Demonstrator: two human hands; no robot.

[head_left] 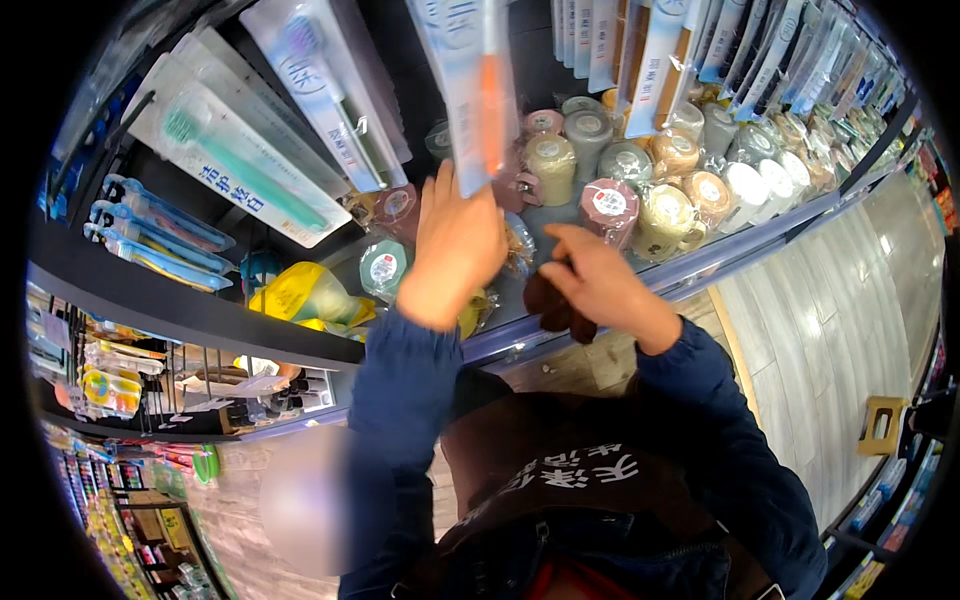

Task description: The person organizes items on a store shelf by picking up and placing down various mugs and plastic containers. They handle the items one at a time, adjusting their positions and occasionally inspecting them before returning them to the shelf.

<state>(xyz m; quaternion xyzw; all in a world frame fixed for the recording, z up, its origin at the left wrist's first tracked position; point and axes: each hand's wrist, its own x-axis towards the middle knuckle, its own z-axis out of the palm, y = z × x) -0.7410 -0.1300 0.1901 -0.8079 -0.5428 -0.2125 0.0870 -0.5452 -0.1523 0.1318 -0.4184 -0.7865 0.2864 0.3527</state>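
My left hand (457, 244) reaches over the shelf among plastic-wrapped cups, its back up and fingertips beside a hanging toothbrush pack (480, 97) with an orange handle. Whether it grips anything is hidden. A pink cup with a handle (514, 187) stands just past its fingers, and a teal wrapped cup (383, 266) is to its left. Over the shelf's front edge, my right hand (604, 281) holds a bunched dark brown item (559, 304), seemingly cloth, with the index finger extended. A pink wrapped cup (609, 210) and a cream wrapped cup (664, 221) stand beyond it.
Blister-packed toothbrushes (247, 169) hang on hooks above the cups. A yellow-wrapped item (300, 296) lies at the shelf's left end. The shelf's front rail (675, 277) runs below the hands. A tan stool-like object (881, 426) stands on the floor at right.
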